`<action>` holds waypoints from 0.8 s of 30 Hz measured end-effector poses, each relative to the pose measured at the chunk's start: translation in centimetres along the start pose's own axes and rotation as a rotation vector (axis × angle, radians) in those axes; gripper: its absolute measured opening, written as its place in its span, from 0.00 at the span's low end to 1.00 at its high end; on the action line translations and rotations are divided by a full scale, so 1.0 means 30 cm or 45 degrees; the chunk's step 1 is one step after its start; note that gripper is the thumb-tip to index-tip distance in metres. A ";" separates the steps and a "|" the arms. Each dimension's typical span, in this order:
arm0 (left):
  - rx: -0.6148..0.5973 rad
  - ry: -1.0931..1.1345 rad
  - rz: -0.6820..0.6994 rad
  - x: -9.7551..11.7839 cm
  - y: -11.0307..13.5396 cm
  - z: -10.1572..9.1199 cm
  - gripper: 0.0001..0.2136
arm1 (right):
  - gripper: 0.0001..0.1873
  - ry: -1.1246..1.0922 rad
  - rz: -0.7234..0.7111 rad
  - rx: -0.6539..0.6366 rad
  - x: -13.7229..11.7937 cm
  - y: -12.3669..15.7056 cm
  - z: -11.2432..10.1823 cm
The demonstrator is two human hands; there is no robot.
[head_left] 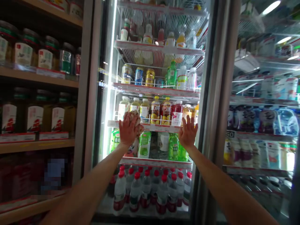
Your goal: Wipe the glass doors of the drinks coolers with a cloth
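Observation:
Both my arms reach forward to the glass front of a lit drinks fridge. My left hand (pixel 127 129) presses a crumpled, brownish patterned cloth (pixel 134 117), which bulges out above and right of the fingers. Behind the cloth are pale tea bottles (pixel 144 109) on the shelf with the white rail. Further right, my right hand (pixel 188 131) is raised with its fingers spread and nothing in it. It appears to rest on the glass, in front of green bottles (pixel 173 147) and the end of the shelf edge (pixel 161 127). Whether its palm touches the glass cannot be made out.
Red-capped bottles (pixel 146 187) crowd the fridge bottom. Cans (pixel 138 76) and bottles fill higher shelves. Metal door frames (pixel 220 93) stand right, beside another stocked fridge. Wooden shelves (pixel 37 143) with large jars (pixel 24 51) line the left. Light reflections show on the glass.

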State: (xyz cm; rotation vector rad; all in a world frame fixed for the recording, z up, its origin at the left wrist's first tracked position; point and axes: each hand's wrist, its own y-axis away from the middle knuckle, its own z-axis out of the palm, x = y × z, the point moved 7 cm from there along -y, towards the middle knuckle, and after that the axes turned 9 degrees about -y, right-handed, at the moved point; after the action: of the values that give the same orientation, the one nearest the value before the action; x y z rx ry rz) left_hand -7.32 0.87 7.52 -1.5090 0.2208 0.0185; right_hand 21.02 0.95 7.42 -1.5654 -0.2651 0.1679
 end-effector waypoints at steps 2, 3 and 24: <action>0.033 0.003 -0.040 0.040 -0.002 0.003 0.22 | 0.28 -0.007 0.004 0.001 -0.002 -0.001 -0.001; 0.034 0.020 0.106 0.104 -0.001 0.006 0.22 | 0.28 -0.012 0.004 0.001 -0.003 -0.001 -0.001; 0.035 0.009 0.623 0.303 -0.042 0.014 0.24 | 0.27 0.002 -0.032 -0.017 -0.003 -0.001 -0.006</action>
State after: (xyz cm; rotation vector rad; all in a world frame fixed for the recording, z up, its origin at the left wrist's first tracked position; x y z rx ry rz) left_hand 1.84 0.08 7.37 -1.3964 0.5887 0.3985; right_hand 21.00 0.75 7.47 -1.5751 -0.2850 0.1457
